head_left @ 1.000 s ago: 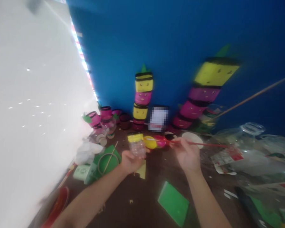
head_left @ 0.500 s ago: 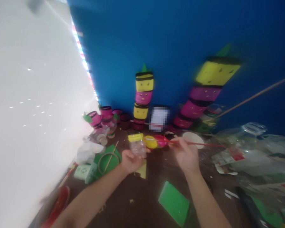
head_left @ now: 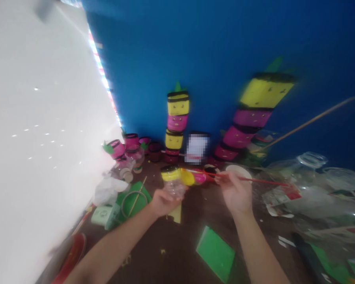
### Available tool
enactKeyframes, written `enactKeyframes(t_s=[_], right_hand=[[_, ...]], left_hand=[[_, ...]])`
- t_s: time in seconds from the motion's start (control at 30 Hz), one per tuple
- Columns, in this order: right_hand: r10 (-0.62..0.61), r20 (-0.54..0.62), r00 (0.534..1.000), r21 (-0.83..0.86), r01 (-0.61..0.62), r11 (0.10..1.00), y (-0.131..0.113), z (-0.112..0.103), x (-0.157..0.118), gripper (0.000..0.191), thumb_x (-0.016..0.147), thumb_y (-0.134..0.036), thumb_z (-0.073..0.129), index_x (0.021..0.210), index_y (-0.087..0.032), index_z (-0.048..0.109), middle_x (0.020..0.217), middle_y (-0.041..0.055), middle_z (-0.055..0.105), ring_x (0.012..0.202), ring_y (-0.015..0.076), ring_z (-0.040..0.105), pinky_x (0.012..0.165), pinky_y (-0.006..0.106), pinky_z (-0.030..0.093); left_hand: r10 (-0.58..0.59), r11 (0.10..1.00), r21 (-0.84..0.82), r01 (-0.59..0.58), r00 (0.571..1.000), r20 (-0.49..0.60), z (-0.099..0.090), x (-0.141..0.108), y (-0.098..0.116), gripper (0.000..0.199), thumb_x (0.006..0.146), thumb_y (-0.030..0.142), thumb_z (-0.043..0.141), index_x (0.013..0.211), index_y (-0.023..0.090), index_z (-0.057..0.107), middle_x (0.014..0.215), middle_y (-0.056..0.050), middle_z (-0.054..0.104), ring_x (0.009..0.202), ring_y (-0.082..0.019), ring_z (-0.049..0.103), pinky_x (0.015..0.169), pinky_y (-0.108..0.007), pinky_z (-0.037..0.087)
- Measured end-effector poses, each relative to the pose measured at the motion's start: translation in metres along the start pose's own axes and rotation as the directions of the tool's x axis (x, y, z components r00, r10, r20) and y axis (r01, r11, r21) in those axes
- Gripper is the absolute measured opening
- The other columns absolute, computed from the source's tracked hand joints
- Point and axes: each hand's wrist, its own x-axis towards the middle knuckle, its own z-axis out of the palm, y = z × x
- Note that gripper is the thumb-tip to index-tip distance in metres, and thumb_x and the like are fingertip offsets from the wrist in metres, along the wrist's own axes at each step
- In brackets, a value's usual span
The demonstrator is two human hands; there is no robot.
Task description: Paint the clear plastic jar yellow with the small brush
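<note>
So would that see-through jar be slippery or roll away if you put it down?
The clear jar looks like thin plastic, so probably light. Its round sides might roll if tipped. Any wet yellow paint near its top could feel slippery to the left hand.

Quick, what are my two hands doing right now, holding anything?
Left hand: closed around a clear jar with a yellow band.
Right hand: fingers closed on a red-handled brush.
</note>
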Motion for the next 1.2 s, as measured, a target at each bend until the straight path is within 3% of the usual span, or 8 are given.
enactKeyframes(t_s=[0.17,0.4,0.63,0.87,1.0,1.2], right_hand=[[0.003,0.013,1.000,0.028,-0.003,1.000,-0.003,-0.001,-0.001,0.014,0.069,-0.033,0.068,0.066,-0.019,0.065,0.062,0.0016,0.063,0.055,0.0126,0.060,0.052,0.025,0.049],[0.024,0.032,0.999,0.090,-0.026,0.996,-0.006,-0.001,-0.003,0.014,0.068,-0.033,0.067,0.064,-0.019,0.067,0.061,0.0015,0.062,0.056,0.0116,0.059,0.051,0.023,0.047],[0.065,0.087,0.994,0.036,-0.068,0.997,-0.002,0.003,-0.008,0.015,0.070,-0.033,0.065,0.064,-0.018,0.068,0.062,0.0024,0.062,0.056,0.0115,0.057,0.051,0.023,0.046],[0.135,-0.024,0.991,0.074,-0.133,0.988,0.001,0.009,-0.007,0.022,0.063,-0.038,0.072,0.059,-0.018,0.065,0.055,0.0008,0.060,0.048,0.0111,0.056,0.046,0.022,0.046],[0.146,-0.083,0.986,0.049,-0.143,0.989,0.003,0.018,-0.008,0.026,0.064,-0.042,0.071,0.059,-0.018,0.063,0.051,0.0012,0.059,0.044,0.0119,0.056,0.043,0.024,0.045],[0.156,-0.137,0.978,0.051,-0.150,0.987,0.004,0.022,-0.010,0.029,0.063,-0.044,0.072,0.058,-0.017,0.063,0.050,0.0002,0.060,0.043,0.0102,0.056,0.042,0.021,0.045]], left_hand=[[-0.021,0.998,0.066,0.019,0.999,0.030,0.000,0.001,-0.002,0.056,0.043,-0.002,0.052,0.097,0.010,0.062,0.099,-0.012,0.066,0.068,-0.013,0.057,0.062,-0.026,0.039],[-0.008,0.999,0.054,0.007,1.000,0.023,-0.001,-0.001,-0.003,0.050,0.050,0.000,0.057,0.096,0.019,0.061,0.100,-0.007,0.066,0.074,-0.012,0.058,0.066,-0.023,0.041],[0.029,0.999,0.026,-0.030,0.999,0.039,0.002,0.000,-0.004,0.051,0.047,-0.004,0.057,0.094,0.016,0.063,0.098,-0.009,0.067,0.073,-0.012,0.058,0.072,-0.025,0.041],[0.024,0.999,0.038,-0.023,0.999,-0.025,-0.002,0.001,-0.004,0.058,0.048,-0.004,0.055,0.101,0.021,0.061,0.107,-0.004,0.064,0.076,-0.012,0.057,0.072,-0.026,0.041],[0.082,0.995,0.052,-0.080,0.996,-0.032,0.001,0.002,-0.003,0.060,0.045,-0.004,0.053,0.100,0.017,0.062,0.096,-0.004,0.066,0.074,-0.011,0.055,0.068,-0.024,0.040],[0.019,1.000,0.020,-0.018,0.998,-0.057,0.000,0.000,0.001,0.056,0.042,-0.002,0.050,0.093,0.018,0.063,0.094,-0.002,0.066,0.068,-0.010,0.056,0.062,-0.022,0.041]])
